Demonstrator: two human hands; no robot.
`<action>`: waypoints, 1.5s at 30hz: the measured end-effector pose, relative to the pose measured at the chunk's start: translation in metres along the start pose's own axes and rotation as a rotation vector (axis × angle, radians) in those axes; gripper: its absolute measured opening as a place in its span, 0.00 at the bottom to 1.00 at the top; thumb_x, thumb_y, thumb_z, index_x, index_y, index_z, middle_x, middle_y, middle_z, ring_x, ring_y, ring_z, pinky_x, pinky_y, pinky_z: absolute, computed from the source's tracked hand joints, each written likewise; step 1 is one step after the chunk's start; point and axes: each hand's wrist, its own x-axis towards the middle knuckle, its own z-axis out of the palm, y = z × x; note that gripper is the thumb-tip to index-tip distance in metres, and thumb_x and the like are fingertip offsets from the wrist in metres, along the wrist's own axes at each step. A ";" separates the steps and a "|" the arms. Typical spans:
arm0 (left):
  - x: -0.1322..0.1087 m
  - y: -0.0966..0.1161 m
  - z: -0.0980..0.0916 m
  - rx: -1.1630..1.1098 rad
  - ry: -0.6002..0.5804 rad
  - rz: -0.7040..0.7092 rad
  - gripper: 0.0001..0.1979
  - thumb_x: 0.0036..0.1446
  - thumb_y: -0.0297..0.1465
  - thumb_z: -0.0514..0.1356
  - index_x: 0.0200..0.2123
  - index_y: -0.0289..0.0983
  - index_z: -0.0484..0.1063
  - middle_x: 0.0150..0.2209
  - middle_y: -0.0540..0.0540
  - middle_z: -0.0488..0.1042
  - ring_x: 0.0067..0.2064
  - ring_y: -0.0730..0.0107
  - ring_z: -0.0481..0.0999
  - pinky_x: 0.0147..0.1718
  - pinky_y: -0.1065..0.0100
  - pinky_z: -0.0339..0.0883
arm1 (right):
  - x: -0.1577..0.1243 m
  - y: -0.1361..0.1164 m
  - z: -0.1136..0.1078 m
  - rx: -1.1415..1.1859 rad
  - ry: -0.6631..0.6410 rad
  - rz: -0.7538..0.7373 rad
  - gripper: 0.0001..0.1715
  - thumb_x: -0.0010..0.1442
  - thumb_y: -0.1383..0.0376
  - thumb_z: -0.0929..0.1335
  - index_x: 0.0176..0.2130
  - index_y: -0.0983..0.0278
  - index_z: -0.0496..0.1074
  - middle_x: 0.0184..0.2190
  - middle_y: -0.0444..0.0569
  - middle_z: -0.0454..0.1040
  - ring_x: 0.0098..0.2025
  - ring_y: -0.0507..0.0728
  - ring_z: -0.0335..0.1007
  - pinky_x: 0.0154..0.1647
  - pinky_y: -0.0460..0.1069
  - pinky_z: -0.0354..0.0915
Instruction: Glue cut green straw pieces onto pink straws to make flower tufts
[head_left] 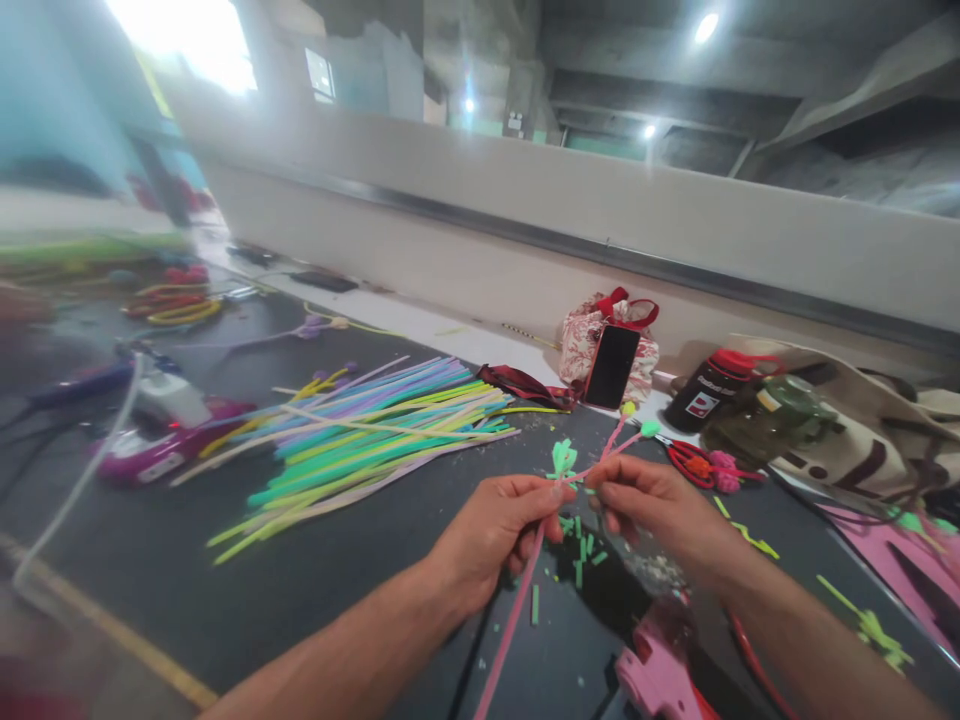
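My left hand (487, 530) pinches a long pink pipe cleaner (514, 625) between thumb and fingers; its lower end runs down toward the bottom edge. A looped green tuft (563, 458) stands at its top, just above my left fingertips. My right hand (652, 495) is closed at the thin pink side stems branching off to the right; exactly what its fingertips grip is partly hidden. These stems end in a yellow bud (628, 409) and a green bud (649, 428). Short green cut pieces (580, 572) lie on the dark table beneath my hands.
Many coloured pipe cleaners (390, 440) are spread at centre left. Beyond them is a purple-and-white device (169, 430) with a cord. A phone (612, 367) leans on a patterned bag (577, 325); a black bottle (705, 393) stands to its right. A pink tool (658, 665) lies near the front.
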 end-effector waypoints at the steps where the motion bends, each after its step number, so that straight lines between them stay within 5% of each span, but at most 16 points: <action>1: 0.000 0.000 0.000 -0.007 0.002 0.002 0.16 0.46 0.40 0.60 0.34 0.34 0.72 0.19 0.54 0.67 0.13 0.87 0.55 0.11 0.81 0.43 | -0.002 -0.002 0.001 0.020 -0.009 -0.017 0.09 0.55 0.61 0.65 0.34 0.65 0.68 0.21 0.41 0.70 0.20 0.46 0.62 0.20 0.41 0.58; 7: -0.003 0.004 0.003 -0.068 -0.045 -0.004 0.15 0.45 0.41 0.62 0.26 0.32 0.70 0.17 0.54 0.66 0.13 0.88 0.55 0.11 0.80 0.42 | -0.012 -0.014 0.014 -0.016 0.076 -0.033 0.11 0.53 0.62 0.67 0.36 0.64 0.70 0.20 0.42 0.73 0.22 0.50 0.69 0.21 0.43 0.63; 16: -0.003 0.002 0.004 -0.085 -0.028 0.032 0.13 0.45 0.38 0.62 0.23 0.32 0.67 0.18 0.53 0.67 0.12 0.87 0.55 0.10 0.80 0.44 | -0.015 -0.014 0.029 -0.402 0.232 -0.301 0.08 0.56 0.64 0.65 0.37 0.61 0.71 0.28 0.44 0.75 0.26 0.51 0.70 0.27 0.45 0.65; 25: -0.003 0.002 0.004 -0.111 -0.065 0.007 0.15 0.46 0.39 0.60 0.20 0.33 0.65 0.14 0.54 0.62 0.12 0.86 0.53 0.10 0.79 0.40 | -0.009 -0.019 0.025 -0.161 0.214 -0.042 0.11 0.51 0.58 0.66 0.27 0.64 0.69 0.14 0.38 0.65 0.15 0.48 0.60 0.16 0.43 0.55; 34: -0.002 0.008 -0.001 -0.086 0.013 0.020 0.12 0.48 0.36 0.60 0.33 0.33 0.71 0.19 0.54 0.66 0.14 0.88 0.55 0.11 0.81 0.43 | -0.007 -0.004 0.005 -0.171 0.144 0.044 0.09 0.52 0.62 0.66 0.24 0.64 0.66 0.17 0.38 0.64 0.16 0.45 0.58 0.16 0.42 0.52; 45: -0.001 0.001 0.002 -0.102 -0.026 -0.048 0.14 0.47 0.36 0.61 0.34 0.33 0.72 0.19 0.53 0.67 0.13 0.88 0.54 0.11 0.81 0.42 | -0.015 -0.006 0.010 -0.091 0.170 0.032 0.10 0.52 0.61 0.66 0.25 0.64 0.65 0.18 0.38 0.62 0.17 0.45 0.58 0.17 0.42 0.53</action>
